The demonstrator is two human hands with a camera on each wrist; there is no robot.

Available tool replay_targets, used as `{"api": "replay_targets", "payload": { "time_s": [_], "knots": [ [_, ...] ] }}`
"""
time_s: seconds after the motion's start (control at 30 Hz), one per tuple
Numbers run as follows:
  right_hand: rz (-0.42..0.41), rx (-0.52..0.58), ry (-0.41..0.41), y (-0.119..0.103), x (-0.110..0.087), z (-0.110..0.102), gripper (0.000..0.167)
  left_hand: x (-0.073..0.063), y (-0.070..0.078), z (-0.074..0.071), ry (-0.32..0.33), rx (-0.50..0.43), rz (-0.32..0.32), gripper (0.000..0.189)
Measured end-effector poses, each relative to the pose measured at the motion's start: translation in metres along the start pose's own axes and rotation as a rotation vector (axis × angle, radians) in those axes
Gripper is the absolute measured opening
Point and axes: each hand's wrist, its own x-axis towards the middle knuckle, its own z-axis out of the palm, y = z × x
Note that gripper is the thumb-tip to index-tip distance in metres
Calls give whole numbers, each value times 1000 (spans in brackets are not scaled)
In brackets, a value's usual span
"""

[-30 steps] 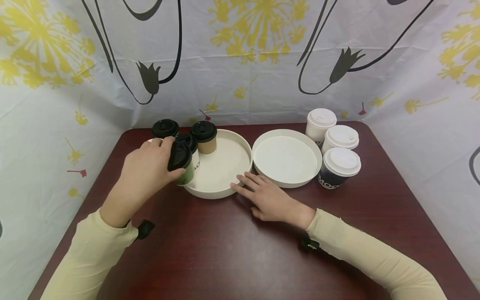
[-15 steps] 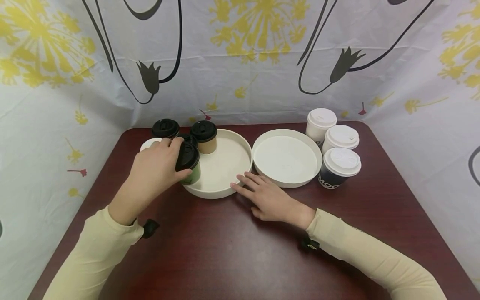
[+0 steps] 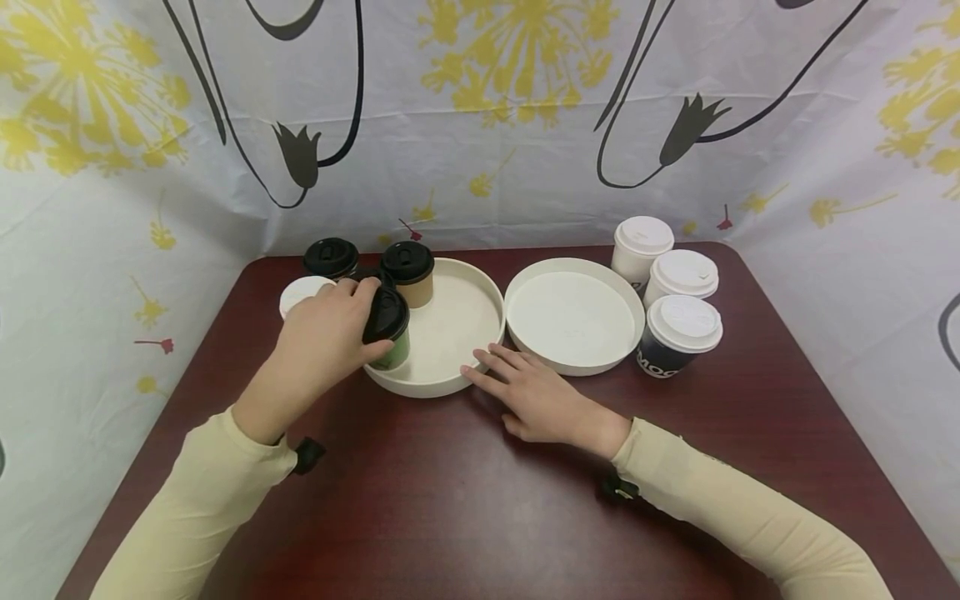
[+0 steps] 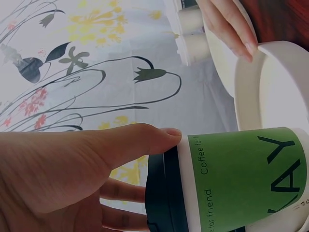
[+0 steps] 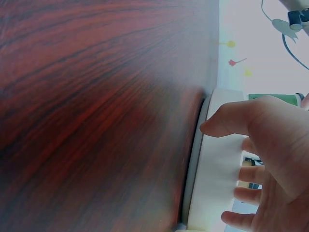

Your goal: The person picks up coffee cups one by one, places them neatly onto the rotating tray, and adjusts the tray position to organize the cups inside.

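Observation:
My left hand point(image 3: 322, 342) grips a green paper coffee cup point(image 3: 392, 348) by its black lid. In the left wrist view the thumb lies along the lid's edge, and the green sleeve point(image 4: 246, 174) has dark lettering. The cup is upright at the left side of the left round cream tray point(image 3: 468, 333). A brown cup with a black lid point(image 3: 415, 287) stands in that tray. Another black-lidded cup is mostly hidden behind my left hand. My right hand point(image 3: 551, 404) has its fingers spread at the tray's front right rim; its thumb is by the outer wall point(image 5: 219, 174).
A second round tray point(image 3: 573, 321) touches the first on the right. Several white-lidded cups, one with a dark sleeve point(image 3: 663, 354), stand beyond it. At the far left are a black-lidded cup point(image 3: 330, 257) and a white lid point(image 3: 303, 293). A patterned cloth point(image 3: 480, 167) surrounds the table.
My left hand has moved right with the green cup, farther over the left tray. The white lid at the far left has come into fuller view. My right hand has stayed put.

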Motion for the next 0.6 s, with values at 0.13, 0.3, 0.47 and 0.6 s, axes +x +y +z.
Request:
{"api": "replay_targets", "payload": {
  "time_s": [0.13, 0.3, 0.47, 0.6],
  "knots": [
    [7, 4, -7, -1, 0, -1, 86, 2, 1, 4, -1, -2, 11, 82],
    [8, 1, -10, -1, 0, -2, 87, 4, 2, 9, -4, 3, 22, 82],
    [8, -6, -7, -1, 0, -1, 86, 5, 3, 13, -15, 1, 24, 82],
    [9, 0, -10, -1, -1, 0, 86, 6, 4, 17, -26, 0, 23, 83]
  ]
}}
